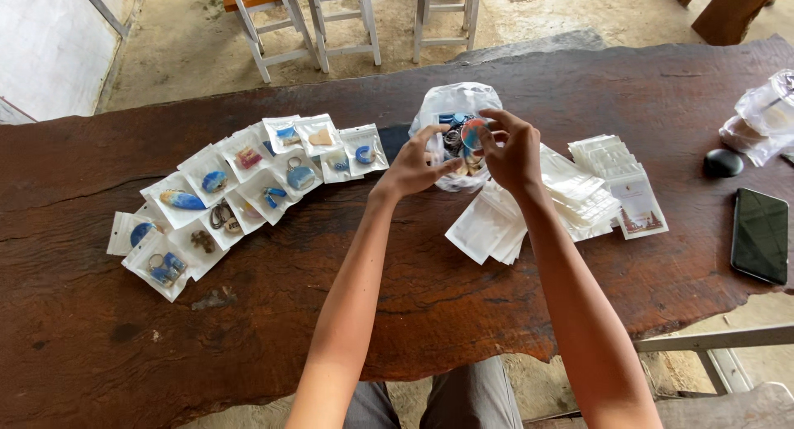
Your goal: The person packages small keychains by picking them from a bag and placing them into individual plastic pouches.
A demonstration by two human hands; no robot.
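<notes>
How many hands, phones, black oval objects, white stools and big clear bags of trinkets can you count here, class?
Hands: 2
Phone: 1
Black oval object: 1
White stools: 3
Clear bag of trinkets: 1
Total: 8

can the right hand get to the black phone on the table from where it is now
Probably yes. The right hand is at the clear bag, and the black phone lies flat at the table's right edge, with bare wood past the empty pouches.

Filled pouches (248, 189) lie left of bag (455, 107).
</notes>
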